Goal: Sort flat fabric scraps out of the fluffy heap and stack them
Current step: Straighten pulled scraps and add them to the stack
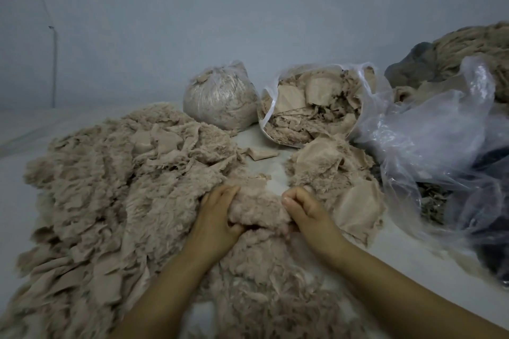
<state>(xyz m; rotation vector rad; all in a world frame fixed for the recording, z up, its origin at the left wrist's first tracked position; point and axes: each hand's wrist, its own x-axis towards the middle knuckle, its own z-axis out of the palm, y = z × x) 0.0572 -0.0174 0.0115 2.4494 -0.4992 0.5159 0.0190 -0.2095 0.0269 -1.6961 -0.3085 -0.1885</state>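
Observation:
A wide heap of beige fluffy fabric scraps point(110, 201) covers the left and middle of the pale surface. My left hand point(217, 217) grips a fluffy clump point(256, 209) at the heap's near middle, fingers curled into it. My right hand point(303, 208) is fisted on the same clump's right edge, thumb on top. A smaller pile of flat and fluffy scraps point(338, 181) lies just right of my right hand. One loose flat scrap point(260, 153) lies beyond, between the heaps.
A tied clear bag of scraps point(220, 99) and an open bag spilling flat scraps point(314, 107) stand at the back. Crumpled clear plastic bags point(440, 132) lie on the right. More fluffy fabric point(473, 47) is piled at the far right. A wall rises behind.

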